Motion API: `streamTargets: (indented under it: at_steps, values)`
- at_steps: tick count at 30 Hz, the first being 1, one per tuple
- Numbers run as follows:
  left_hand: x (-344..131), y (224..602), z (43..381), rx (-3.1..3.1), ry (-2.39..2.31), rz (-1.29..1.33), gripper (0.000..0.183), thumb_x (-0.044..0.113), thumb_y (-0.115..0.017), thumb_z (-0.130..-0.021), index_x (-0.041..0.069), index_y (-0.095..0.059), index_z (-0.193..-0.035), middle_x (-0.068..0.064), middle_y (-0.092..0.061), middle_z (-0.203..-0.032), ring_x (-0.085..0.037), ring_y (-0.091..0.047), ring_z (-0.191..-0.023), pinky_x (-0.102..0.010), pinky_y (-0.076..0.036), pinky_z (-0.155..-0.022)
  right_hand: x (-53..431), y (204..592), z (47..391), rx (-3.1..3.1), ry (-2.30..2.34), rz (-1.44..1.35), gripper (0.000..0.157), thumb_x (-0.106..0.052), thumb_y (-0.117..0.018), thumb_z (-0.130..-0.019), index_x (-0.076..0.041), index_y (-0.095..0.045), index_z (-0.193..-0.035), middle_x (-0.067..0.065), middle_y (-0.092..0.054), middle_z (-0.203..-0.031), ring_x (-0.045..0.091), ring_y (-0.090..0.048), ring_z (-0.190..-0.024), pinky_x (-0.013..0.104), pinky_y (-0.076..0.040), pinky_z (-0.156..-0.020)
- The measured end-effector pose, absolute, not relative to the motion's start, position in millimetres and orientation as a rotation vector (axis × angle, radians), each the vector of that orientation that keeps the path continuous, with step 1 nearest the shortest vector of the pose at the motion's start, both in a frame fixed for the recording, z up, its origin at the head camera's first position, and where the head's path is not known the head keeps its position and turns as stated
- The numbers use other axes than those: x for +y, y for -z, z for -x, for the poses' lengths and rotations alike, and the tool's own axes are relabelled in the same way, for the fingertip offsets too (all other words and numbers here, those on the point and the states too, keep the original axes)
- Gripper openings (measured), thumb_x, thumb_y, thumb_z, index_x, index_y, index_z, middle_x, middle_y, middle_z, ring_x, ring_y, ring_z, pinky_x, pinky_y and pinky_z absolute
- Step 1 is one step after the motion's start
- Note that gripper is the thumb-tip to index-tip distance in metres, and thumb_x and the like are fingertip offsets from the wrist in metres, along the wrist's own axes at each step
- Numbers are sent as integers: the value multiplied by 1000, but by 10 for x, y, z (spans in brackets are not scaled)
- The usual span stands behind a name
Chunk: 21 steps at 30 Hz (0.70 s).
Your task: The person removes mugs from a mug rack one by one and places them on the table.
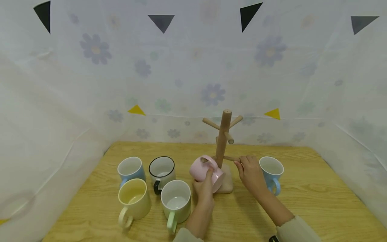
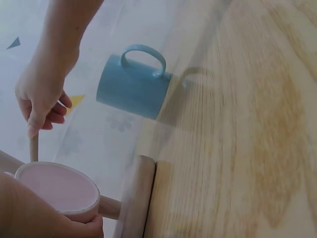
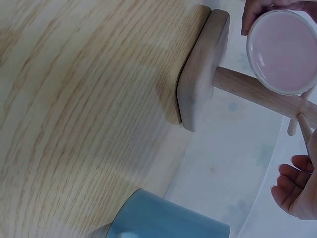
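Note:
A pink mug (image 1: pixel 199 169) lies tilted in my left hand (image 1: pixel 204 191), its handle upward, close in front of the wooden mug rack (image 1: pixel 222 144). Thumb and fingers grip the mug's side near the handle. My right hand (image 1: pixel 252 174) pinches the outer end of a lower peg on the rack's right side. In the right wrist view the mug's round pale bottom (image 3: pixel 285 52) overlaps the rack's post (image 3: pixel 247 89). The left wrist view shows the right thumb and fingers at the peg (image 2: pixel 33 148). No mug hangs on the upper pegs.
Left of the rack stand a yellow mug (image 1: pixel 140 203), a green mug (image 1: pixel 181 213), a white mug with black rim (image 1: pixel 167 178) and a blue mug (image 1: pixel 136 174). Another blue mug (image 1: pixel 270 178) stands just right of my right hand. A patterned curtain (image 1: pixel 181 67) encloses the wooden table (image 1: pixel 317 208).

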State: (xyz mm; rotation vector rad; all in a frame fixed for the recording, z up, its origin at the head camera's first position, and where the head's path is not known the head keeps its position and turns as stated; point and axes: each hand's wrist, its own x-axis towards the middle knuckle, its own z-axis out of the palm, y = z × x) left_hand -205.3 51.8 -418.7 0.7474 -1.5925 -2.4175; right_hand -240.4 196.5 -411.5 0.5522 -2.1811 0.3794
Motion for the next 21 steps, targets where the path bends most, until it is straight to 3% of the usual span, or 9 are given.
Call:
streamTargets:
  at_steps: [12, 21]
  values:
    - [496, 4182, 1955, -1576, 2437, -761, 70, 33, -65, -82, -11, -35, -127, -22, -53, -118, -22, -57, -98, -32, -44, -91, 1949, 4119, 2408, -2187, -444, -527, 16, -7, -67, -81, 1, -53, -77, 12, -53, -68, 30, -54, -70, 41, -45, -65]
    - [532, 4266, 1858, -1618, 2433, -733, 65, 33, -66, -81, -10, -40, -123, -19, -59, -112, -18, -60, -92, -29, -47, -84, 1941, 4130, 2425, -2175, -456, -527, 16, -5, -68, -79, 1, -53, -77, 11, -53, -67, 28, -51, -67, 38, -42, -61]
